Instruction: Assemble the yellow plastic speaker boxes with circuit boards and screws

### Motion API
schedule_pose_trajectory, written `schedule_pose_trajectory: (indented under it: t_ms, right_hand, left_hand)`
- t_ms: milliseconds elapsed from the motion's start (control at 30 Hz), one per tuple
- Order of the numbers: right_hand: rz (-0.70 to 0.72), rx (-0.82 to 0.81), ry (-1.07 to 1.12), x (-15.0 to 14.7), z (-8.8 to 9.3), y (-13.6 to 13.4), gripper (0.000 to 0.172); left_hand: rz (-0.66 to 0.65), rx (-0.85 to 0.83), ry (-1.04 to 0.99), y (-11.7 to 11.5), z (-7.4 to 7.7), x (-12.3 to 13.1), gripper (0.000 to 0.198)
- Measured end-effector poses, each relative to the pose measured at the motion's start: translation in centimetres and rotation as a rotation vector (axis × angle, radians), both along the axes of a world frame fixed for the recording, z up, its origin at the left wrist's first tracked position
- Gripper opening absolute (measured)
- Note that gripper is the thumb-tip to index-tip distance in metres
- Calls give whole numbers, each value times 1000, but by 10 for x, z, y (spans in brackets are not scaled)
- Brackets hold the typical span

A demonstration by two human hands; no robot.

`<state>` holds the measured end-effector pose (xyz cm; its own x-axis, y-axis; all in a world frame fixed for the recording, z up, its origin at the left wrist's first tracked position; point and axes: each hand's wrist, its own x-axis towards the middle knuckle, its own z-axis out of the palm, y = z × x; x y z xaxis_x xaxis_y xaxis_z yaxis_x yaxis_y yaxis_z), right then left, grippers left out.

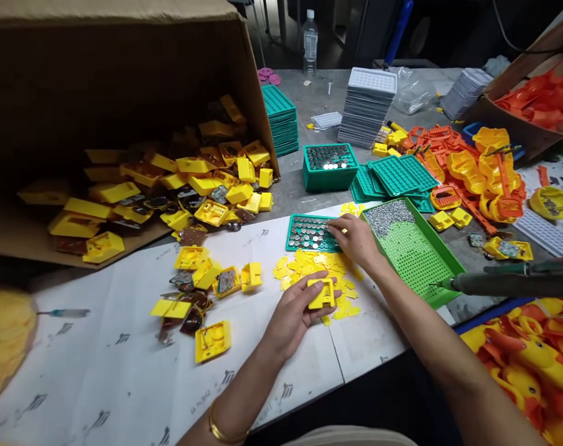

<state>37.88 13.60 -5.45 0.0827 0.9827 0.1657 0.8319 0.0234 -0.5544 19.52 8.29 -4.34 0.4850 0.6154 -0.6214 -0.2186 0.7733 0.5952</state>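
Note:
My left hand (pixel 293 313) is closed around a small yellow plastic housing (pixel 322 293), its recessed side turned up. My right hand (pixel 355 238) reaches to the right edge of a teal tray (pixel 304 233) with rows of silver button cells in it. Its fingers are pinched together over the cells. A tiny yellow piece shows at those fingers; anything else between the fingertips is hidden. Beneath and between both hands lies a loose pile of flat yellow plastic pieces (pixel 300 267). Right of my right hand is a green tray (pixel 418 260) with small silver screws at its far end.
At left, a cardboard box (pixel 123 56) holds many yellow housings with wires. More wired housings (pixel 213 341) lie on the paper. A screwdriver (pixel 72 313) rests far left. Behind stand a teal box (pixel 330 176) of cells and stacked white trays (pixel 367 108). A power screwdriver (pixel 518 282) juts in from the right.

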Motion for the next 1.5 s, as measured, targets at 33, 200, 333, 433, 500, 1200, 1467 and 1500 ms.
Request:
schedule_pose_trajectory:
  t_ms: [33,200,333,433,500,1200,1467,1500]
  right_hand:
    - [25,-14,-20,-1,-4,9,22]
    - [96,-78,-129,-6,-11,13,21]
    - [84,-105,-151,3,-5,3,20]
    - [18,-107,-159,13,0,3,24]
    - [-6,-120,-169,16,1,5,25]
    - [0,-226,-101,11,1,12,17]
    - [101,-217,-157,11,3,6,19]
    - [112,-218,-163,9,2,7,19]
  left_hand:
    - [-16,-4,-4,1,0,-2,29]
    - [-38,-29,-19,1,-2,-10,28]
    - [-54,-31,-11,2,-5,-10,29]
    - [-55,-32,-5,1,-7,-9,29]
    - [-58,-34,-2,1,-7,-8,28]
    - [-21,-25,-18,2,-10,-9,27]
    - [-18,-23,8,4,-9,-10,27]
    - [-14,-23,11,5,-8,-11,28]
